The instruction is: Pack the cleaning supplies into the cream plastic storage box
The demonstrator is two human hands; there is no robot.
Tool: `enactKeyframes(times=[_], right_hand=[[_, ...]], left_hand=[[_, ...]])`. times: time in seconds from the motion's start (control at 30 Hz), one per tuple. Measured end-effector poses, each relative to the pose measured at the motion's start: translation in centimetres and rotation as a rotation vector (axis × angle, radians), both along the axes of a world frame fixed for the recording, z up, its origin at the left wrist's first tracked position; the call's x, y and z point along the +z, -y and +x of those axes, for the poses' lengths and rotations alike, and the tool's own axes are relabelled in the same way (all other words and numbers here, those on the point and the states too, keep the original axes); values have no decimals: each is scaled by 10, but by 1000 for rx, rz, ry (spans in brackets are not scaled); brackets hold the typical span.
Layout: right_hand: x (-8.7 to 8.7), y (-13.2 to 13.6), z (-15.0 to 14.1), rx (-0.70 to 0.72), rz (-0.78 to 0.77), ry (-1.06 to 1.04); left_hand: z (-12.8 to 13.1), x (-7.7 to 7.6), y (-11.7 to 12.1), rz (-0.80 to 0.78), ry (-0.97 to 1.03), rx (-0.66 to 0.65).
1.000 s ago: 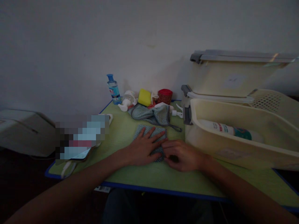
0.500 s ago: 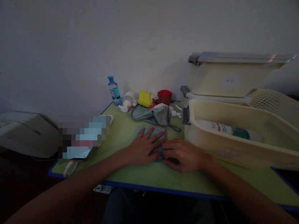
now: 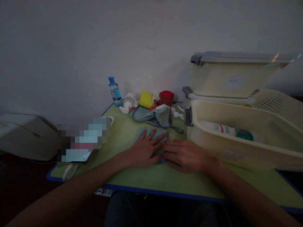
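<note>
I see the left hand (image 3: 144,154) spread palm-down on a grey-blue patterned fabric cloth (image 3: 157,135), which looks already flat and squared on the green, blue-edged table (image 3: 119,138). The right hand (image 3: 186,156) curls at its right edge, though I can't tell whether it pinches. Behind, a rumpled grey-blue looped cloth (image 3: 151,116) remains unflattened.

V. dim pic, near-black under table (image 3: 146,180), sm. glare on lid (image 3: 236,56), phone (image 3: 88,137) blocky.

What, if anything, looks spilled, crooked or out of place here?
Nothing looks spilled or broken. A white bottle lies on its side in the open bin, and a crumpled cloth lies beyond the flat cloth under the left hand. That seems slightly untidy, nothing more.
</note>
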State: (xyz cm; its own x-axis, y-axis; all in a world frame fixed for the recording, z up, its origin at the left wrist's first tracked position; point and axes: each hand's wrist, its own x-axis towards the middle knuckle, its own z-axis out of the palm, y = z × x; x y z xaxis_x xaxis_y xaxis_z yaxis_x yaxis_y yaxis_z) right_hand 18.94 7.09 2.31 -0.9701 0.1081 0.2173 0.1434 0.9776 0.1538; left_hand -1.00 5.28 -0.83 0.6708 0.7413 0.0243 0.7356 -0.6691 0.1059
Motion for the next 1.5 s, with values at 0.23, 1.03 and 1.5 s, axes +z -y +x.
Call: enactKeyframes(times=[0.23, 1.03, 1.5], right_hand=[[-5, 0, -1, 12, 50, -52], [-6, -3, -2, -155, -165, -94], [-14, -6, -8, -87, -59, -108]], left_hand=[[0, -1, 0, 2, -2, 11], [0, 0, 4, 26, 8, -15], [1, 2, 5, 31, -9, -10]])
